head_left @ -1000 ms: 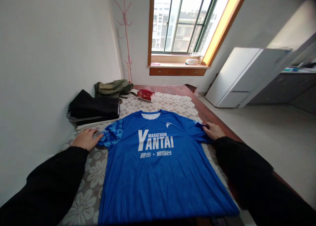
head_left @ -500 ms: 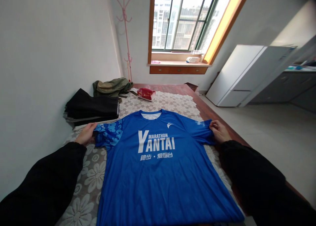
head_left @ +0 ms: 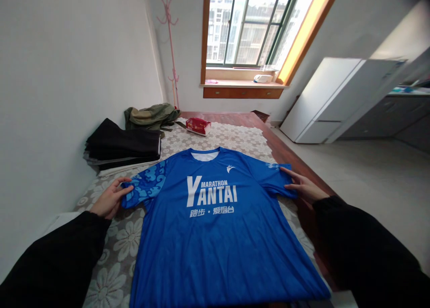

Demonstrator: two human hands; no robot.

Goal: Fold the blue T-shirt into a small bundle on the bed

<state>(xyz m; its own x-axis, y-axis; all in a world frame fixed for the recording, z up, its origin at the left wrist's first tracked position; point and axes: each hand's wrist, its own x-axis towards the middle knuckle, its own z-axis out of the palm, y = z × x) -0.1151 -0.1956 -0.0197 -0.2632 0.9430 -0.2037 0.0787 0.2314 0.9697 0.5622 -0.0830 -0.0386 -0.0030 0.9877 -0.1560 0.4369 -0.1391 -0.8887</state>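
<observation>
Flat on the lace cloth lies the blue shirt, front up, white lettering across the chest, collar toward the window.

Left hand: at the shirt's left sleeve end, fingers curled around the patterned cuff, pinching it. Black sleeve runs back toward the camera.

Right hand: at the shirt's right sleeve end, open, fingers stretched flat, tips resting on the cuff edge. Not gripping as far as can be seen.

Around the shirt:
- Beyond its left sleeve, against the wall, a stack of dark folded clothes.
- Farther behind that stack, a crumpled olive jacket.
- Beyond the collar, well apart from it, a red packet on the cloth.
- Past the jacket, in the corner, a pink coat stand.
- Right of the shirt, bare wood of the bed edge, then floor; a white cabinet farther off.

Nothing lies on the shirt itself; the hem runs to the bottom of the view.
</observation>
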